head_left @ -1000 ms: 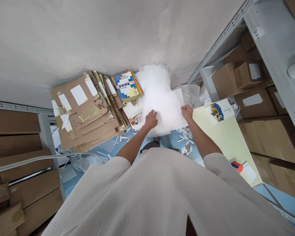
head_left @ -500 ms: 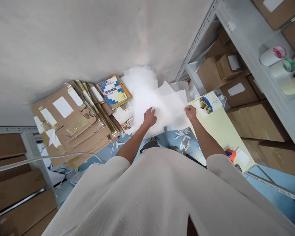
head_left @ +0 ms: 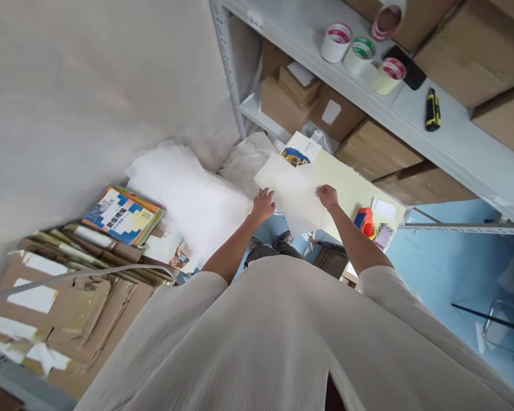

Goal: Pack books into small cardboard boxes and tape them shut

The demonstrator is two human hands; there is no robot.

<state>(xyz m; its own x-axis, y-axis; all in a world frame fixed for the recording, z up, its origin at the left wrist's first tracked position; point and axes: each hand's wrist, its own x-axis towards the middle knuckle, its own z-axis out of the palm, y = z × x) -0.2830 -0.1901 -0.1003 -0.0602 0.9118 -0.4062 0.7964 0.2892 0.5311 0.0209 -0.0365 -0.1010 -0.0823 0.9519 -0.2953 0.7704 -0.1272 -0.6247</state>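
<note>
A thin white sheet of paper hangs between my two hands, over the gap in front of me and the near end of the pale yellow board. My right hand pinches its right edge. At its left edge is my left hand, fingers bent at the paper with the thumb side hidden. To the left lies a fanned stack of white paper sheets, its right end close to my left hand. Whether a single sheet or several are held, I cannot tell.
A pale yellow tabletop carries a printed booklet and a red-blue tape dispenser. Books and flattened cardboard boxes lie left. Tape rolls and a cutter sit on the grey shelf.
My view has turned to the right. Both hands have moved off the paper stack toward the yellow tabletop, carrying the sheet with them.
</note>
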